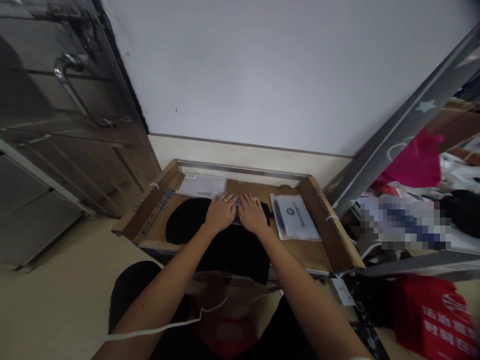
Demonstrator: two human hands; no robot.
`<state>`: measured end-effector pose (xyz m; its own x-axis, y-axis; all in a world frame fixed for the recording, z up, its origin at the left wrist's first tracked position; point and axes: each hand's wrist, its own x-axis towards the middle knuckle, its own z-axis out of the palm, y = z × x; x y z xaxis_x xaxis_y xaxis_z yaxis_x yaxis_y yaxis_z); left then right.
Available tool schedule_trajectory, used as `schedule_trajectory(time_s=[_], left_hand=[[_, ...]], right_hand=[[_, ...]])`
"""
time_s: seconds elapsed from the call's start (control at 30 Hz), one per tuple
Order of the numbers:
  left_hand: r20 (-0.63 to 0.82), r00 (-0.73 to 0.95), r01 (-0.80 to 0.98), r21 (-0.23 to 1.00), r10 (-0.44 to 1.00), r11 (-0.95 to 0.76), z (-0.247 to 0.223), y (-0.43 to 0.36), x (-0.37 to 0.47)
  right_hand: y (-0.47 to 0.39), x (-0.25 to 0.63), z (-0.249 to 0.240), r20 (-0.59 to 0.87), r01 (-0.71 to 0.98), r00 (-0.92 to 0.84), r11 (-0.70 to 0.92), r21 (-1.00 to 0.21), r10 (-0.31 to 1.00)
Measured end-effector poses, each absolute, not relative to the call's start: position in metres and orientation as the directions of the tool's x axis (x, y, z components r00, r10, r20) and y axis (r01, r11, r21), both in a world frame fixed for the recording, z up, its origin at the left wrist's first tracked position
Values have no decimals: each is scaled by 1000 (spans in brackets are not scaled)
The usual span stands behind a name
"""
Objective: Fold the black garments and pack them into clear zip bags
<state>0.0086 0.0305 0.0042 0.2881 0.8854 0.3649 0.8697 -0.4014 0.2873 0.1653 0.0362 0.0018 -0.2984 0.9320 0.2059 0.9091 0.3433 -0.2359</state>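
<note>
My left hand [221, 212] and my right hand [251, 212] lie side by side, palms down, fingers stretched forward. Beneath them is a black piece of fabric [232, 252], folded, its lower part hanging over the near edge of the cardboard-lined surface. A small shiny strip shows between and under the fingers; I cannot make out what it is. On the right, close to my right hand, lies a white printed packet [295, 217]. A second whitish, translucent packet [202, 185] rests at the back left, partly behind the fabric.
Raised cardboard sides [148, 200] border the work surface, with a white wall [262, 75] behind. A metal door with a handle [77, 92] stands at the left. Right of a grey post are a pink bag [416, 160] and a red bag [435, 310]. A white cord [157, 330] crosses my left forearm.
</note>
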Motion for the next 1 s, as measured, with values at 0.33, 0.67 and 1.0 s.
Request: schedule_trajectory(time_s=[0.33, 0.67, 1.0], left_hand=[[412, 17, 725, 622, 911, -295, -1, 38, -1], [365, -531, 368, 912, 765, -180, -12, 48, -23], [71, -674, -245, 917, 735, -314, -18, 62, -34]], right_hand=[[36, 164, 5, 177, 911, -287, 325, -253, 941], [61, 159, 31, 121, 910, -333, 353, -217, 935], [98, 150, 65, -49, 906, -371, 351, -236, 927]])
